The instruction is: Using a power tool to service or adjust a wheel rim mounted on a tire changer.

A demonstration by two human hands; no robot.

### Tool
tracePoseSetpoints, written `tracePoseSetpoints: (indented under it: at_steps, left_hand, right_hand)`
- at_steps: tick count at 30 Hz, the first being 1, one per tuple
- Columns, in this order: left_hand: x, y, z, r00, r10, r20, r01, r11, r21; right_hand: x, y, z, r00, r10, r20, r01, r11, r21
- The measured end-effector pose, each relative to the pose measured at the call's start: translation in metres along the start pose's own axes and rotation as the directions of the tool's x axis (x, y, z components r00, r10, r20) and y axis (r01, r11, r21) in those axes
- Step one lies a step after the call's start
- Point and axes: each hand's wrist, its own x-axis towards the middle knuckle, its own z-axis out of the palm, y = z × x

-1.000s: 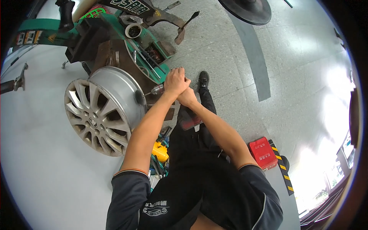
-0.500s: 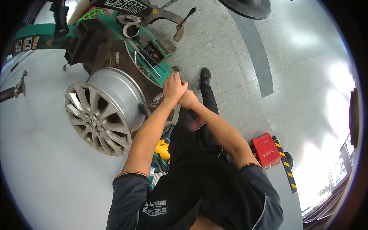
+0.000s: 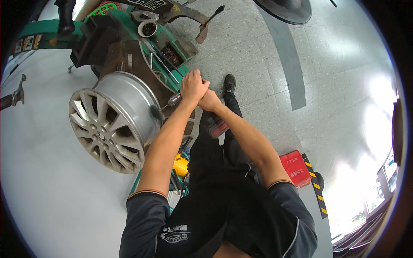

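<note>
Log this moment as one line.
Left hand, right hand: together on drill; dark head: blurred, at edge of silver wheel; right side: red box

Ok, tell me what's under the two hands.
A drill: its metal front pokes out left of the left hand, and what looks like its red base shows below the right hand. The hands hide its middle.

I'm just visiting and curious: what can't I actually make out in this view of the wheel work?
In the head view:
- Drill: its trigger and most of its body are hidden by the left hand and right hand.
- Dark tip by the wheel: blurred.
- Yellow item: partly behind the left forearm.
- Black disc: cut off by the top edge.
</note>
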Motion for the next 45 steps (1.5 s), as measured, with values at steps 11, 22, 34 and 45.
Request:
tracePoseSetpoints:
  at_steps: [11, 22, 34, 45]
  left_hand:
    - [-0.015, -0.009, 0.003, 0.995, -0.096, -0.01, 0.096, 0.995, -0.03]
    - [0.001, -0.012, 0.002, 0.993, -0.107, 0.057, 0.109, 0.993, -0.034]
    - [0.01, -0.014, 0.003, 0.991, -0.096, 0.098, 0.101, 0.993, -0.055]
    - [0.002, -0.013, -0.001, 0.973, -0.23, 0.028, 0.231, 0.973, -0.022]
  right_hand:
    - [-0.007, -0.005, 0.0, 0.982, 0.121, 0.144, -0.115, 0.992, -0.049]
    - [0.01, -0.006, -0.006, 0.978, 0.102, 0.181, -0.097, 0.995, -0.034]
    - [0.02, 0.006, 0.003, 0.969, 0.142, 0.203, -0.15, 0.989, 0.021]
    - [0.017, -0.01, -0.009, 0.945, 0.176, 0.275, -0.161, 0.984, -0.078]
